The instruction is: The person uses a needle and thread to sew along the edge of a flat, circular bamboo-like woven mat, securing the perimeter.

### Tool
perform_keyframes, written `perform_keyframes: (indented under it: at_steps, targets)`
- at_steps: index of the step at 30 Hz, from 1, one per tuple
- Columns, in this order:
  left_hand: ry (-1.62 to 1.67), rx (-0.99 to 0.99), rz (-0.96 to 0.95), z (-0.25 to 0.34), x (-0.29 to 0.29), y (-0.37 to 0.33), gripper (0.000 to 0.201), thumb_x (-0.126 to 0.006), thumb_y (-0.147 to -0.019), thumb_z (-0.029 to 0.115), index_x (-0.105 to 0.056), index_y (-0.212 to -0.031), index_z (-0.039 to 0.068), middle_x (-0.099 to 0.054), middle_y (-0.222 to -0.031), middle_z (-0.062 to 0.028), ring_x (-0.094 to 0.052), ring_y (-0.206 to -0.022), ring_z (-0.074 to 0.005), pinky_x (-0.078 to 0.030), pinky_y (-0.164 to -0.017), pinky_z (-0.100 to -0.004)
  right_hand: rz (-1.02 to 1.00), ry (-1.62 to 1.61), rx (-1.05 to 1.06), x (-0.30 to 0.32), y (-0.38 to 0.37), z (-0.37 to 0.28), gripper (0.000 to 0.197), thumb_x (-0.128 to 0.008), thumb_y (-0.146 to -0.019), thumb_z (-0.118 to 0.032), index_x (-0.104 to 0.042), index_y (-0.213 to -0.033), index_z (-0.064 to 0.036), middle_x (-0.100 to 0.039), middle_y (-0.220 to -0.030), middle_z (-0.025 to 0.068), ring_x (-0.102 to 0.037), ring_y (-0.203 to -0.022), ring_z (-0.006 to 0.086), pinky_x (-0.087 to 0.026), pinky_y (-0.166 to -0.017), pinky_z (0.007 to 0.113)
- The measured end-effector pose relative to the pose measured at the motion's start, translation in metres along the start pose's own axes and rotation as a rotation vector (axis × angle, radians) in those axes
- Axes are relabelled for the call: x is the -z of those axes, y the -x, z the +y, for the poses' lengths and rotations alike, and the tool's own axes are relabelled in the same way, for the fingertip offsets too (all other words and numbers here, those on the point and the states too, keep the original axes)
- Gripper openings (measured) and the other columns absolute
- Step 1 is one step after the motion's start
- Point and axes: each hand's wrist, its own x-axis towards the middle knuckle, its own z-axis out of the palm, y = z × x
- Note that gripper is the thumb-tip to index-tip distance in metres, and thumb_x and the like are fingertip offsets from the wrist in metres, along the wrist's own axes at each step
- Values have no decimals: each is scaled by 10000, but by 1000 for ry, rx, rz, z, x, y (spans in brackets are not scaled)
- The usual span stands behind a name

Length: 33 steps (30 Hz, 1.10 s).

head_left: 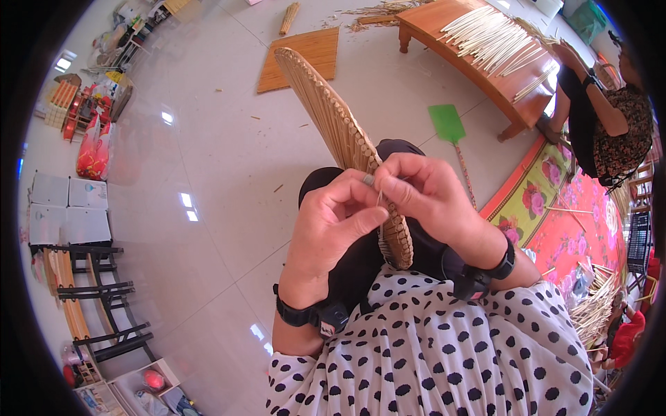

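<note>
A flat mat of stitched straw-coloured stalks [326, 111] stands on edge between my knees, its cut stalk ends showing along the rim. My left hand [336, 215] is closed at the near side of that rim, thumb and forefinger together, with a grey metal band on one finger. Against it, my right hand [420, 191] pinches at the same spot on the rim. A thin pale thread [380, 199] seems to run between the fingertips, partly hidden by them. The lower end of the mat rests near my lap.
To the right, a low wooden table [423, 35] bears many pale stalks [485, 38], with another person [614, 132] seated beside it. A green fly swatter [446, 123] and a wooden board [305, 59] lie on the floor. Folded black-framed stools [104, 298] line the left.
</note>
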Motion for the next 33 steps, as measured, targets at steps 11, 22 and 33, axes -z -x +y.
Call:
perform_keyframes:
  at_steps: [11,22,33]
  targets:
    - [-905,-894,236,-7,-7,-9,264,-827,-708,30,-725,-937,110,-606,-1069,-99,-572,-794,-175,-493,-663,-268,-45,-249,-118,9,-3,3,189,-624,-973,-193,-651,-955,-7,-578,-785,-40,-473,-635,16,-376,-548,174]
    - [189,-342,476,-21,-2,-9,106,-608,-969,132,-603,-935,31,-660,-970,-109,-577,-714,-102,-444,-679,-223,174,392,239,-2,0,1,110,-685,-892,-70,-639,-958,5,-608,-873,13,-545,-670,58,-443,-579,221]
    - [8,-261,597,-30,30,-9,123,-624,-955,110,-636,-963,-12,-659,-795,-65,-625,-679,-114,-530,-640,-244,343,952,204,-15,-12,7,454,-758,-768,-135,-595,-1171,-4,-630,-995,135,-612,-818,245,-505,-708,347]
